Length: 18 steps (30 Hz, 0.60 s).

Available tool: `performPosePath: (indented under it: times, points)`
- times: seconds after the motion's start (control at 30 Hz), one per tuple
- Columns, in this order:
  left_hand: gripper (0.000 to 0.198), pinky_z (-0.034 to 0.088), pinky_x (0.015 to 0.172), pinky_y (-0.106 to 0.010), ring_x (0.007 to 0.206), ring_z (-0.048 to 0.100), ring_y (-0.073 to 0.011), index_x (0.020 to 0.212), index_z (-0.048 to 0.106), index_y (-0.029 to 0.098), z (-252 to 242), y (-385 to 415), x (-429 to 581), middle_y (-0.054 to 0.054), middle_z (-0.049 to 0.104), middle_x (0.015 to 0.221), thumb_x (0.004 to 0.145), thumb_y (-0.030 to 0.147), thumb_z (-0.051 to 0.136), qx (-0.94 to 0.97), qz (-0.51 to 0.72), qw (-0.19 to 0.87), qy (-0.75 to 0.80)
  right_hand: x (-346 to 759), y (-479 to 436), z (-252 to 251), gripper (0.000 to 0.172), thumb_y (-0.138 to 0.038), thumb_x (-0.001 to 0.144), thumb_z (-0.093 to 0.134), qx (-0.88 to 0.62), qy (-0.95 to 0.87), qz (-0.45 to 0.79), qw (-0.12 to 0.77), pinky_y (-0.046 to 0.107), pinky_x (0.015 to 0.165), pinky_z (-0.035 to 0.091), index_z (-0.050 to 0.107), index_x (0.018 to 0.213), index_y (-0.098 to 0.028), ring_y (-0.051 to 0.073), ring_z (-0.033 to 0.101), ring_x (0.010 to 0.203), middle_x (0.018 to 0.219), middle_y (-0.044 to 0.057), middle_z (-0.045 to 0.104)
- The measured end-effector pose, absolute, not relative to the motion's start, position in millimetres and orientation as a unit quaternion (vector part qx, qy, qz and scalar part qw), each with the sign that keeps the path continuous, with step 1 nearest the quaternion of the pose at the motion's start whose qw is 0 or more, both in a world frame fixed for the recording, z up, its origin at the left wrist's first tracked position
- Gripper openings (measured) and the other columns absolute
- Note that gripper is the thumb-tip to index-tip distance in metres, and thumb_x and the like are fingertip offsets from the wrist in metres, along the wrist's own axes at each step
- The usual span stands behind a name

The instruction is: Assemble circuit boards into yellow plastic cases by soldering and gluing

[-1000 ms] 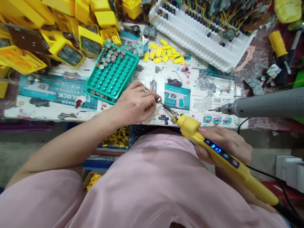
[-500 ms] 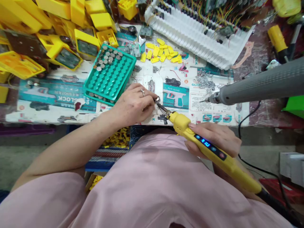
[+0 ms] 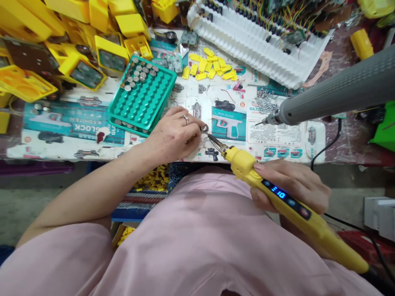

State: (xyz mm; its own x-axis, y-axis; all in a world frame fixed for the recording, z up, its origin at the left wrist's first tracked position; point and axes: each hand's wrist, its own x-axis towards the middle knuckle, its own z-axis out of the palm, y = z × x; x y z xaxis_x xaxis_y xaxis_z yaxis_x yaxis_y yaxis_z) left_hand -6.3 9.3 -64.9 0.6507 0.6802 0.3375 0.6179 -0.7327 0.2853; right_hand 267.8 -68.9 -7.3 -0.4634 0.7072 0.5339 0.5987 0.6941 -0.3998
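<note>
My left hand (image 3: 177, 133), with a ring on one finger, rests on the table with its fingers curled. Its fingertips pinch a small round metal piece (image 3: 204, 128), partly hidden by the index finger. In my right hand (image 3: 293, 183) is a yellow soldering iron (image 3: 247, 166) with a lit blue display. The iron's tip points up and left, just below the round piece; whether it touches cannot be made out. Left of my left hand, a teal tray (image 3: 123, 105) with round pockets carries several silver discs (image 3: 140, 74) at its far end, stacked on another tray.
A grey electric screwdriver (image 3: 308, 109) hangs over the right side, near a pile of screws (image 3: 267, 100). Small yellow parts (image 3: 211, 65) lie mid-table. Yellow housings (image 3: 83, 72) crowd the far left. A white ribbed holder (image 3: 256, 49) with wired components stands at the back.
The soldering iron and my right hand have moved right and slightly down, drawing the tip back from the round piece. My left hand has hardly moved.
</note>
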Motion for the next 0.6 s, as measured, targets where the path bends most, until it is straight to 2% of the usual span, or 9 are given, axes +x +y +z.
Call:
performPosePath:
  times: [0.07,0.13,0.43,0.6]
  points:
    - [0.02,0.052,0.091,-0.041,0.085,0.07,-0.0177,0.073,0.061,0.019,-65.6,9.5,-6.3,-0.001,0.078,0.1,0.091,0.022,0.052,0.904,0.22,0.075,0.358,268.7,-67.3,-5.2,0.02,-0.025,0.088,0.067,-0.36,-0.85,0.071,0.379,0.024,0.061,0.059,0.068,0.105,-0.015,0.013,0.07,0.061,0.067,0.002,0.071]
    - [0.02,0.052,0.093,-0.041,0.085,0.069,-0.0171,0.074,0.062,0.019,-66.2,9.6,-6.2,-0.001,0.078,0.1,0.091,0.022,0.053,0.902,0.227,0.081,0.358,269.1,-65.5,-3.9,0.021,-0.024,0.087,0.068,-0.358,-0.855,0.066,0.369,0.024,0.058,0.058,0.068,0.105,-0.013,0.014,0.07,0.062,0.068,0.004,0.072]
    - [0.02,0.054,0.094,-0.042,0.086,0.072,-0.018,0.073,0.061,0.02,-64.5,9.0,-4.6,-0.002,0.079,0.1,0.091,0.022,0.053,0.903,0.224,0.07,0.361,269.5,-64.8,-11.5,0.018,-0.025,0.088,0.067,-0.365,-0.835,0.061,0.408,0.023,0.056,0.057,0.07,0.103,-0.015,0.014,0.069,0.058,0.064,0.002,0.07]
    - [0.017,0.054,0.099,-0.043,0.088,0.073,-0.0173,0.076,0.063,0.022,-59.3,8.5,-5.1,0.0,0.079,0.102,0.092,0.024,0.055,0.898,0.217,0.104,0.37,273.3,-66.1,-8.5,0.026,-0.023,0.086,0.069,-0.38,-0.841,0.092,0.373,0.025,0.058,0.059,0.068,0.111,-0.016,0.015,0.071,0.065,0.071,0.003,0.072]
